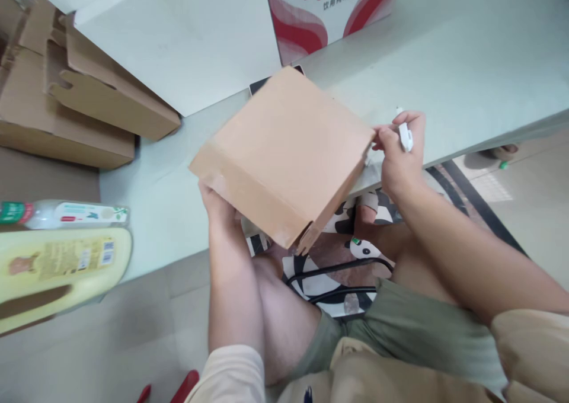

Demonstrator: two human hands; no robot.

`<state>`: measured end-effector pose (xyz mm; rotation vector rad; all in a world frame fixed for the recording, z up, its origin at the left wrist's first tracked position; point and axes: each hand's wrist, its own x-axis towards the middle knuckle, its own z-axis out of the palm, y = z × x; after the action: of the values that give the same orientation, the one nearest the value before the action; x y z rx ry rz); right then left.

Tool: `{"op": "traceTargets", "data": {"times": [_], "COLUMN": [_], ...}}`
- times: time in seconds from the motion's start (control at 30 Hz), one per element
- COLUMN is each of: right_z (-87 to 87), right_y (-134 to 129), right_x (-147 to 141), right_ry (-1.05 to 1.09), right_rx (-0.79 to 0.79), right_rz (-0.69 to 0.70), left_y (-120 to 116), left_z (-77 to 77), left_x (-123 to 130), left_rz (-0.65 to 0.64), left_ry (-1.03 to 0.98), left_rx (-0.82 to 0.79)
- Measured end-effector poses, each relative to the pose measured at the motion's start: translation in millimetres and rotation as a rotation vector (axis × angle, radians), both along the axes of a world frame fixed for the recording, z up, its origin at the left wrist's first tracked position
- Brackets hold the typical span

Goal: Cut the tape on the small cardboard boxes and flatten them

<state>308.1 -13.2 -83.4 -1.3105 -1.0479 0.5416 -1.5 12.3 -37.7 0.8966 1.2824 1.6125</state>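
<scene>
A brown cardboard box (297, 148) is held tilted over the table's front edge, one broad flat face turned up. My left hand (217, 201) grips its left corner from below, with most fingers hidden behind the cardboard. At the box's right corner, the thumb and fingertips of my right hand (402, 154) are closed together and touch the edge. Tucked in that same hand is a small white tool (405, 136) with a raised tab, perhaps a cutter or a pen. A slit or loose flap (306, 234) shows at the near corner of the box.
More cardboard boxes (102, 98) are stacked at the left. A white carton with red print (333, 12) stands at the back of the pale table (466, 65). A clear bottle (80, 213) and a yellow jug (66, 266) lie at the left edge. A dark flat object is partly hidden behind the box.
</scene>
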Motion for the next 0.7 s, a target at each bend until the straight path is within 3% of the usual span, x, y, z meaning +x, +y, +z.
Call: {"op": "traceTargets", "data": {"times": [0.1, 0.3, 0.4, 0.5, 0.7], "right_z": [6.8, 10.8, 12.2, 13.8, 11.6], "right_y": [-4, -6, -7, -8, -9], "right_x": [-6, -11, -14, -18, -24], "right_ry": [0.045, 0.087, 0.110, 0.114, 0.106], "right_rx": [0.021, -0.050, -0.056, -0.083, -0.060], "right_rz": [0.075, 0.164, 0.211, 0.272, 0.325], "left_y": [5, 8, 10, 9, 5], "left_z": [-4.0, -14.1, -21.9, -25.0, -15.1], "left_x": [-1, -5, -10, -10, -1], "left_rz": [0.100, 0.078, 0.076, 0.074, 0.027], "left_ry": [0.056, 0.321, 0.437, 0.391, 0.241], "left_rx": [0.056, 0.299, 0.290, 0.244, 0.185]}}
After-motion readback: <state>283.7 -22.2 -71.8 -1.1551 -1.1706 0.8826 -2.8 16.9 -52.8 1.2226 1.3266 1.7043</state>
